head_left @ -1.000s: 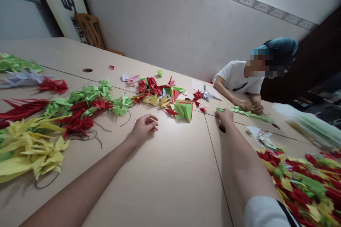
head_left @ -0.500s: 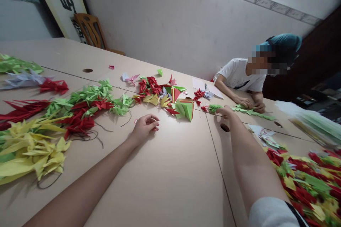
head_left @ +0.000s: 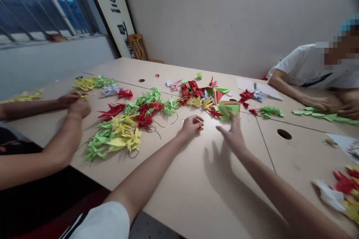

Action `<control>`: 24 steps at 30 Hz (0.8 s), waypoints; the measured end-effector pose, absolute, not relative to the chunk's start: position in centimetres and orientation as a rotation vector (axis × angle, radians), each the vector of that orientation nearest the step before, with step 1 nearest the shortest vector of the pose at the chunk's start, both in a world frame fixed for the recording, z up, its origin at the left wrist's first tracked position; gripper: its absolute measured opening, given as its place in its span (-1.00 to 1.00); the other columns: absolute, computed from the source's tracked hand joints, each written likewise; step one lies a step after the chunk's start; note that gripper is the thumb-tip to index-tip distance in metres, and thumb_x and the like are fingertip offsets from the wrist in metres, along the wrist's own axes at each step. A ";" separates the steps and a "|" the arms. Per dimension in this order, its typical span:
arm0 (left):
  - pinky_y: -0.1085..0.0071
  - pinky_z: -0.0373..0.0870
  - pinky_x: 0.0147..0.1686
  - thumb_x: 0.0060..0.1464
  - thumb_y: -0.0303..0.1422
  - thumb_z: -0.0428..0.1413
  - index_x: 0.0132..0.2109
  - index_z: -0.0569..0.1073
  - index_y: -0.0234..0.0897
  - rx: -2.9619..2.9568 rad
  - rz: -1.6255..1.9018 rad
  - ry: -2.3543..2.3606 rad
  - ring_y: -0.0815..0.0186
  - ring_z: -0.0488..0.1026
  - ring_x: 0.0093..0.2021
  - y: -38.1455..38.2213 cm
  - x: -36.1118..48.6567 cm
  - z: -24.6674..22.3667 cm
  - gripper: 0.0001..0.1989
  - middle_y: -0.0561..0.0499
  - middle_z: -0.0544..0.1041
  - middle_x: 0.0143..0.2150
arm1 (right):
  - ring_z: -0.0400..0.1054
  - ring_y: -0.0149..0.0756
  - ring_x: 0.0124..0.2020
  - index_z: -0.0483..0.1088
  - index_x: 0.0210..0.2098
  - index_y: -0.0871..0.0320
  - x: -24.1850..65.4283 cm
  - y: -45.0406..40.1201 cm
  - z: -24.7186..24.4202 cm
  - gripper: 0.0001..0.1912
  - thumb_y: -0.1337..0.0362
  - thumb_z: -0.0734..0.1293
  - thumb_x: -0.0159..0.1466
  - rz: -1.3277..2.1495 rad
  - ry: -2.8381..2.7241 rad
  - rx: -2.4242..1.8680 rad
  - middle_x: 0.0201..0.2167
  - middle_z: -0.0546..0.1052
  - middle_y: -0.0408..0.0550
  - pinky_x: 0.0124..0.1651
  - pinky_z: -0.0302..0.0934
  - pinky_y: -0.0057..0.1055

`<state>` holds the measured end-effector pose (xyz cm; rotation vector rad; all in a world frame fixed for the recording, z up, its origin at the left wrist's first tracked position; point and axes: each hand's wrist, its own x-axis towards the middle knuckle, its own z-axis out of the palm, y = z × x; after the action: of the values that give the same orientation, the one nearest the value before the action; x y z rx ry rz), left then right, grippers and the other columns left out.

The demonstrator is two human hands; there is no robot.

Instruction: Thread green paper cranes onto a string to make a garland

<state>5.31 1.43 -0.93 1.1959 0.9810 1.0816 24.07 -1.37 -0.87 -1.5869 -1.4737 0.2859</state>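
My left hand (head_left: 193, 127) rests curled on the table, with a tiny pale paper scrap (head_left: 182, 121) just beside it and nothing visible in its fingers. My right hand (head_left: 233, 135) is raised with its fingers spread, just below a folded green and red paper stack (head_left: 228, 110). That stack lies at the edge of a heap of paper cranes (head_left: 193, 93). Further left lie strung red, yellow and green paper cranes (head_left: 123, 127). A small green crane cluster (head_left: 269, 112) lies to the right of my right hand.
A person's hands (head_left: 316, 102) rest on a green crane string (head_left: 322, 117) at the right. Another person's hands (head_left: 74, 101) are at the left table end. The beige table (head_left: 213, 179) has a round hole (head_left: 284, 134). More cranes (head_left: 343, 190) lie at the lower right.
The view has swung left, showing a window and a second person. My right hand has lifted from near the green cluster and opened its fingers wide.
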 end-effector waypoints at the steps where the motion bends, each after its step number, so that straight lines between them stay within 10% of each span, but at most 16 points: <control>1: 0.39 0.39 -0.42 0.00 -0.48 0.15 -0.36 0.44 -0.25 1.207 1.077 0.983 0.36 0.45 -0.47 1.3 5.2 -0.8 -0.95 -0.03 0.48 -0.43 | -0.15 0.08 0.38 0.11 0.27 0.13 21.7 -2.1 -1.6 -0.20 0.08 0.35 0.08 0.404 -1.430 -1.592 0.35 0.03 0.21 0.28 -0.08 0.04; 13: 0.29 0.42 -0.22 -0.07 -0.53 0.14 -0.39 0.47 -0.26 1.556 1.182 1.283 0.31 0.43 -0.39 2.1 2.6 2.4 -0.92 -0.01 0.50 -0.41 | -0.23 -0.02 0.41 0.06 0.27 0.22 17.2 -1.7 -3.1 -0.26 0.21 0.23 0.10 0.415 -1.201 -1.640 0.38 -0.05 0.22 0.31 -0.08 -0.04; 24: 0.33 0.35 -0.14 -0.02 -0.54 0.08 -0.21 0.61 -0.20 2.412 0.481 1.865 0.16 0.44 -0.16 6.1 -4.7 6.8 -0.72 -0.12 0.52 -0.16 | -0.18 0.05 0.39 0.13 0.25 0.10 17.1 -1.2 -3.0 -0.29 0.23 0.23 0.09 0.475 -1.314 -1.701 0.39 -0.03 0.16 0.26 -0.06 0.12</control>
<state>-4.68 6.13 6.84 2.4121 1.8653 0.4812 17.10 -1.22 -3.00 -1.7006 -1.3143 0.4746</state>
